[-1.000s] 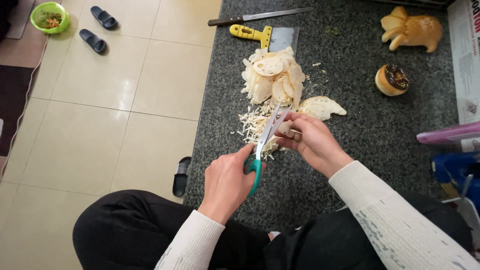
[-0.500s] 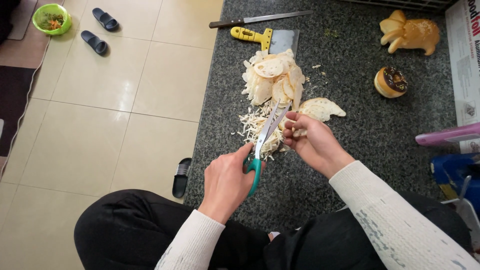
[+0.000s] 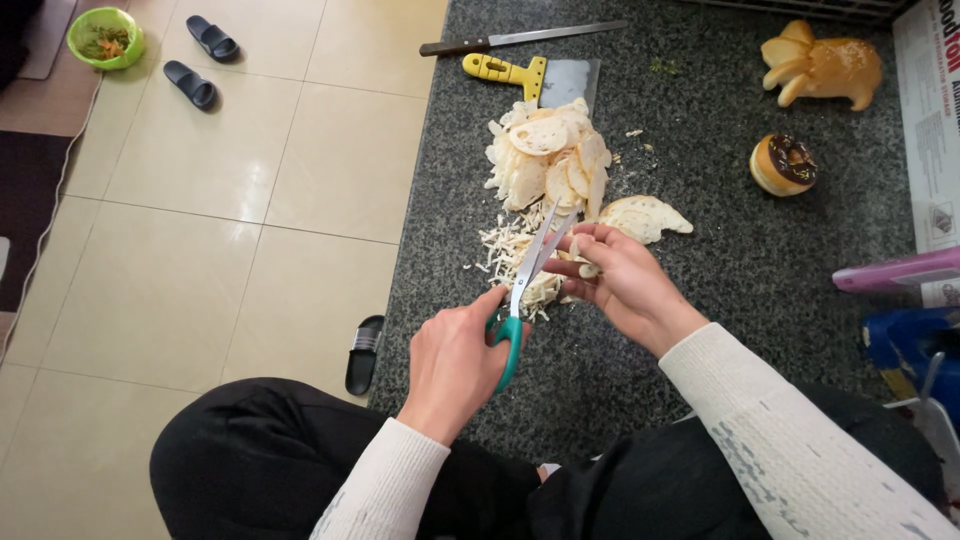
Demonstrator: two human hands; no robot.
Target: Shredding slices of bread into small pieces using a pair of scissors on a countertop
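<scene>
Bench (image 3: 760,300): dark speckled stone slab at floor level beside pale floor tiles (image 3: 250,200); the person sits at its near edge. It carries everything listed below.

Heap of slices (image 3: 548,160): pale, thin rounds with holes, stacked at the far middle of the bench. A few more slices (image 3: 645,215) lie apart to its right. Stock to draw from; best left undisturbed and taken one slice at a time.

Pile of shreds (image 3: 505,250): narrow pale strips, directly under the blades and just in front of the heap. Cutting over this pile lets strips drop onto it rather than scatter.

Left hand (image 3: 455,355): fingers clenched through the teal handle loops, working the scissors.

Right hand (image 3: 615,280): fingers grasping a small pale piece (image 3: 585,268), offering it to the blades. Judgement: fingertips sit very near the cutting edge, so the piece is better fed from its rear end, with the grip shifted back as it shortens.

Scissors (image 3: 525,285): steel blades, parted, pointing away from the person over the shreds. Short, even snips should give uniform strips.

Cleaver (image 3: 540,78): yellow handle, broad blade, behind the heap, idle.

Long knife (image 3: 520,38): dark handle, at the far edge, idle.

Two toy-like bread shapes: a tan animal form (image 3: 820,68) and a brown-topped ring (image 3: 783,164), well apart to the right.
</scene>
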